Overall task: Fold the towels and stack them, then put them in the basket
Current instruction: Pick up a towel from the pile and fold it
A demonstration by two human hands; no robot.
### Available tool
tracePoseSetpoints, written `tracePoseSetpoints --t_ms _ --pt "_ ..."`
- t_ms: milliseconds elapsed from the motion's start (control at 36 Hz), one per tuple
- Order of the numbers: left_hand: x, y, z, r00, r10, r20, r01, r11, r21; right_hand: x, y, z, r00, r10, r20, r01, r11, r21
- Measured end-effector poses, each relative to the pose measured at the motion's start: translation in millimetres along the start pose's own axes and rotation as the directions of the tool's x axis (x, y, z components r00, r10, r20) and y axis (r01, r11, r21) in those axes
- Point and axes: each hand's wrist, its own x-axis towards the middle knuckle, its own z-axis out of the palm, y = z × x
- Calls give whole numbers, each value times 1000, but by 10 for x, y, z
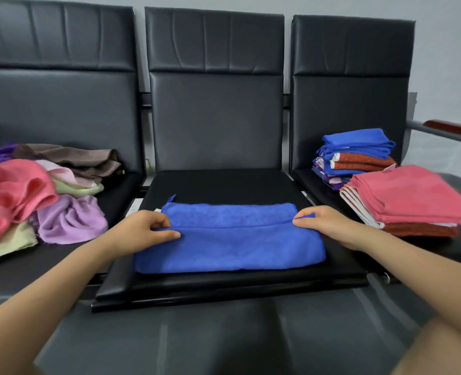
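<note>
Head view: left hand point(145, 228) and right hand point(321, 223) each pinch an end of the blue towel point(229, 239), half-folded on the middle seat point(224, 185). Two folded stacks point(402, 196) wait right; an unfolded heap point(34, 196) remains left; no basket visible.

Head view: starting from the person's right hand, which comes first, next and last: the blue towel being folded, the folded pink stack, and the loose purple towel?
From the right hand:
1. Blue towel, on the middle seat; the hand pinches its right edge.
2. Folded pink stack, on the right seat, just beside that hand.
3. Loose purple towel, on the left seat, beyond the left hand.
</note>
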Motion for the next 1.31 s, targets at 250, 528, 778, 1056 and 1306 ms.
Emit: tracePoseSetpoints --t_ms 250,528,778,1056,1306 --pt "454 -29 -107 986 -86 -140 82 996 -34 399 15 16 977 -5 -214 -8 998 -63" --pt "1046 -249 101 938 -294 -186 261 948 -182 1010 124 87 906 12 -424 -44 997 -65" --pt "1190 -343 299 916 -361 -173 374 927 42 1227 330 176 933 25 -358 -208 850 -483" --pt "1096 -412 203 866 -388 -316 353 921 -164 1171 354 157 944 -13 -330 -131 903 -410" --pt "964 -467 232 867 -329 -373 321 943 -87 1145 274 153 922 -121 -367 -23 931 -364"
